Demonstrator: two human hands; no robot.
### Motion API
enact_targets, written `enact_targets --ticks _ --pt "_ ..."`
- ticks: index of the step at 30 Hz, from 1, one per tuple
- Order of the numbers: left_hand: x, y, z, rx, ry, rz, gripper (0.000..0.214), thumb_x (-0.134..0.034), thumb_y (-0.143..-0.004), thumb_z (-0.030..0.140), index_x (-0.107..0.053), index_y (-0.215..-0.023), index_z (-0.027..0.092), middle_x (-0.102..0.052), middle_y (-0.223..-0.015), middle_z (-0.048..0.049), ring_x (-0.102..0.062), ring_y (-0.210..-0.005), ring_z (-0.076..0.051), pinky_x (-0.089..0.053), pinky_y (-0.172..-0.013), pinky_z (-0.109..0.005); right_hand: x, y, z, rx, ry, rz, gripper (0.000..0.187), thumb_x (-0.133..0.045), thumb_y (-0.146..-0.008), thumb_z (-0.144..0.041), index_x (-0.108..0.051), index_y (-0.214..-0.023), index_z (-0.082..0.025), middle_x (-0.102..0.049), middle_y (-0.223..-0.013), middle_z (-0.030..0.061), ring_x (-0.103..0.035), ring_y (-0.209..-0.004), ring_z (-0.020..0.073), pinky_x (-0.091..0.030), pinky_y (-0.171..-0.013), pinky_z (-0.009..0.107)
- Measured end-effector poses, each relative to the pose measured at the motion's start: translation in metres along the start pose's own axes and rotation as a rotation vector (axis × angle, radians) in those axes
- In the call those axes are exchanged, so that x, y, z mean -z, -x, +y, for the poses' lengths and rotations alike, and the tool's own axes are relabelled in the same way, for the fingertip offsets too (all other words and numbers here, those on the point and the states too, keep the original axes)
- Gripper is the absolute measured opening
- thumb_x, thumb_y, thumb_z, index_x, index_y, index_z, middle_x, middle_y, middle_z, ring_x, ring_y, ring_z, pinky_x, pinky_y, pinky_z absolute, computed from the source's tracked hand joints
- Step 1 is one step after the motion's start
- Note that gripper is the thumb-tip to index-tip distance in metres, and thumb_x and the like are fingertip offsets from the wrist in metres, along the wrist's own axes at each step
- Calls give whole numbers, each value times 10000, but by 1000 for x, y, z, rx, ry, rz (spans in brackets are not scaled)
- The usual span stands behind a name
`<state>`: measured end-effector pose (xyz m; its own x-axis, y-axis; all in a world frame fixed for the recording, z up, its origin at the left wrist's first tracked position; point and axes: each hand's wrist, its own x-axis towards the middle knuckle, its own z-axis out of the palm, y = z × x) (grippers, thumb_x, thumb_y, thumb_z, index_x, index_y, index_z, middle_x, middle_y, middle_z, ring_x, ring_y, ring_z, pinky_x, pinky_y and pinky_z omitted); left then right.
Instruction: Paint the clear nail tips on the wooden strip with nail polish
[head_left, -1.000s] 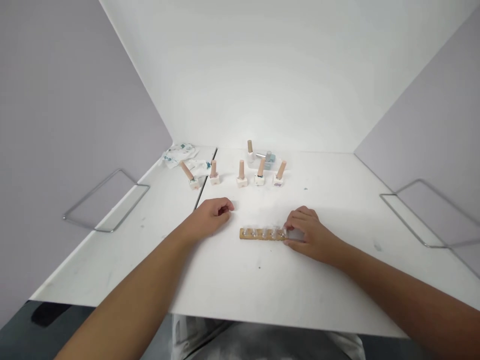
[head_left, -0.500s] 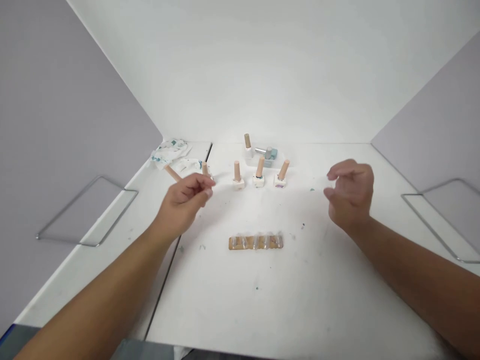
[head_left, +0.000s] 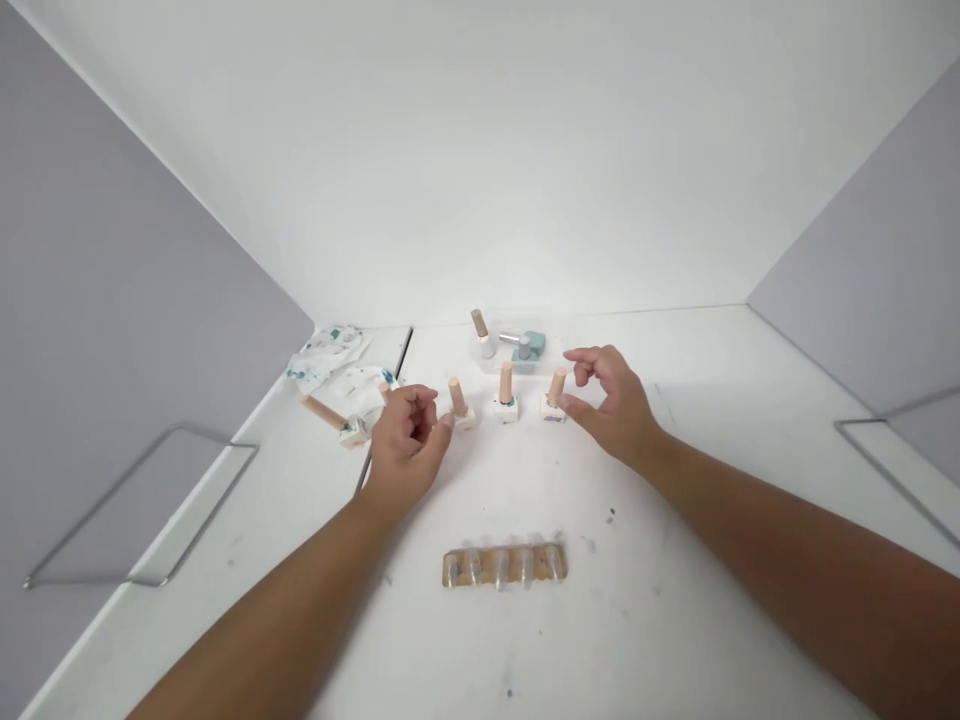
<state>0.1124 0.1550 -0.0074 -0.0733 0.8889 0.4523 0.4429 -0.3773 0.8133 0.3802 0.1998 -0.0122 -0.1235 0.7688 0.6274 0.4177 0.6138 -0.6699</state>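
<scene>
The right hand (head_left: 611,400) is holding thumb and fingers open beside the rightmost bottle (head_left: 553,411), while the left hand (head_left: 411,440), fingers half-curled and parted from its thumb, is hovering left of a second bottle (head_left: 466,419); contact is remaining unclear. A strip (head_left: 487,566) is lying near center.
</scene>
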Motion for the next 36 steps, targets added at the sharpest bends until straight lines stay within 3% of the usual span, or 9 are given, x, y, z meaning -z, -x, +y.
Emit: enact_targets --ticks 6,10,16,25,31,36 --pt "-6 -9 4 156 -96 -24 364 -639 -849 349 -570 -1174 201 -433 -673 60 -409 -570 -98 -364 -558 -222 -5 -3 -2 -46 37 -97 196 -678 -794 -269 -614 -976 -234 -535 -744 8 -542 -775 204 -488 -730 391" --pt "-7 -15 6 208 -158 -43 367 -651 -830 419 -655 -1117 191 -410 -623 59 -397 -568 -109 -339 -569 -240 -8 -4 -4 -53 52 -111 34 -624 -839 -242 -596 -822 -237 -572 -695 20 -548 -800 222 -482 -719 384" --pt "-10 -17 6 176 -167 -74 221 -612 -856 395 -677 -867 184 -411 -603 48 -382 -578 -109 -325 -589 -249 -8 -6 -4 -54 70 -101 78 -586 -870 -222 -595 -794 -239 -588 -661 25 -520 -798 232 -460 -717 384" --pt "-8 -12 1 97 -22 -20 175 -594 -882 357 -601 -916 186 -635 -757 -13 -518 -660 -130 -416 -694 -273 -1 -8 -14 -118 -26 23 151 -563 -898 -264 -609 -757 -234 -622 -768 35 -601 -947 239 -474 -839 404" --pt "13 -6 13 97 68 49 147 -613 -848 330 -585 -906 198 -633 -737 -11 -521 -626 -139 -394 -583 -261 15 -1 -30 -172 -151 61 151 -545 -899 -253 -613 -766 -227 -663 -871 43 -606 -970 224 -468 -877 402" --pt "39 16 37 135 194 23 133 -615 -829 312 -632 -904 203 -621 -720 -12 -550 -640 -144 -409 -563 -261 28 30 -51 -250 -275 -37 102 -558 -902 -293 -633 -936 -234 -621 -769 14 -601 -746 180 -502 -704 347"
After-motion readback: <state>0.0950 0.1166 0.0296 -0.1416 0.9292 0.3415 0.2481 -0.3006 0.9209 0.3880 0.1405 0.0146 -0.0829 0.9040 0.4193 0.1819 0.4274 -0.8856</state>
